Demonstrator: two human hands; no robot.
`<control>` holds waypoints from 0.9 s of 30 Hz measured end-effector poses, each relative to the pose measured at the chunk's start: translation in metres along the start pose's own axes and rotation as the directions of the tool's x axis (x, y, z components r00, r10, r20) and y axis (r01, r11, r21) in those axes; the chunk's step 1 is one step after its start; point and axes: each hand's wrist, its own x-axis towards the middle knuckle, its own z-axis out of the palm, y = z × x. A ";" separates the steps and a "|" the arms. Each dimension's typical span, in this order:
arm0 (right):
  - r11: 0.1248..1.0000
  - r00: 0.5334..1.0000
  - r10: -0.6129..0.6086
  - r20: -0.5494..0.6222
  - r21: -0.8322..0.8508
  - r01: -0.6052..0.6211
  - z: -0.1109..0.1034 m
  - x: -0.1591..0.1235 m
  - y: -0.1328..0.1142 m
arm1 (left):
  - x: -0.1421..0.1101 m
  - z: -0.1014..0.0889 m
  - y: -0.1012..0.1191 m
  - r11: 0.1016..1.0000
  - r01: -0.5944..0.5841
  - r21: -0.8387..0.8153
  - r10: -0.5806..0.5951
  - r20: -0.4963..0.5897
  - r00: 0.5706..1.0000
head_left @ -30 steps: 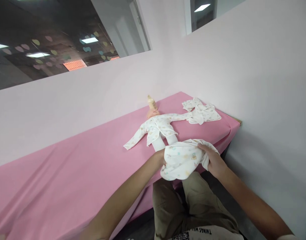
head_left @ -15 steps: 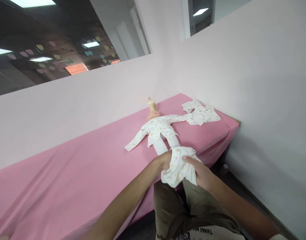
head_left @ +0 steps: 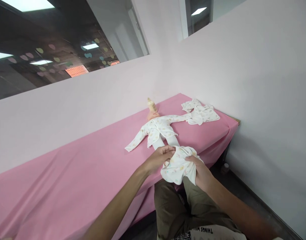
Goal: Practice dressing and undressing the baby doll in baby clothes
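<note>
A bunched white baby garment with a small coloured print hangs between my hands, in front of the doll's feet at the near edge of the table. My left hand pinches its upper left edge with closed fingers. On the other side my right hand grips the cloth, thumb on top; its other fingers are hidden behind. The doll lies on its back, arms spread, wearing a printed jacket. Its white legs point toward me, with their lower ends hidden behind the garment.
A pink cloth covers the long table against the wall. Beyond the doll's head lies a baby bottle. More printed baby clothing lies at the back right, touching the doll's sleeve. A small container stands on the floor at right.
My left hand has come out from inside the garment's opening and now pinches its edge from outside. My right hand keeps its hold, and the doll has not moved.
</note>
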 end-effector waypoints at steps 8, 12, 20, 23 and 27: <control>0.991 0.989 0.126 -0.079 0.063 -0.121 0.020 -0.002 0.007 | 0.000 0.025 0.001 0.665 -0.238 0.708 0.295 0.044 0.955; 0.990 0.981 0.138 -0.135 0.059 -0.131 0.019 0.004 0.016 | -0.008 0.016 0.008 0.492 -0.316 0.811 0.304 0.180 0.936; 0.996 0.990 0.082 -0.119 -0.032 -0.086 0.007 -0.003 0.034 | 0.031 -0.018 0.023 0.370 -0.359 0.857 0.306 0.253 0.918; 0.997 0.997 0.050 -0.065 -0.063 -0.054 0.009 -0.005 0.034 | 0.058 -0.013 0.017 0.184 -0.473 0.861 0.173 0.446 0.878; 0.988 0.997 0.073 -0.021 -0.133 -0.075 0.016 -0.012 0.032 | 0.080 -0.008 0.008 0.074 -0.487 0.870 0.070 0.482 0.873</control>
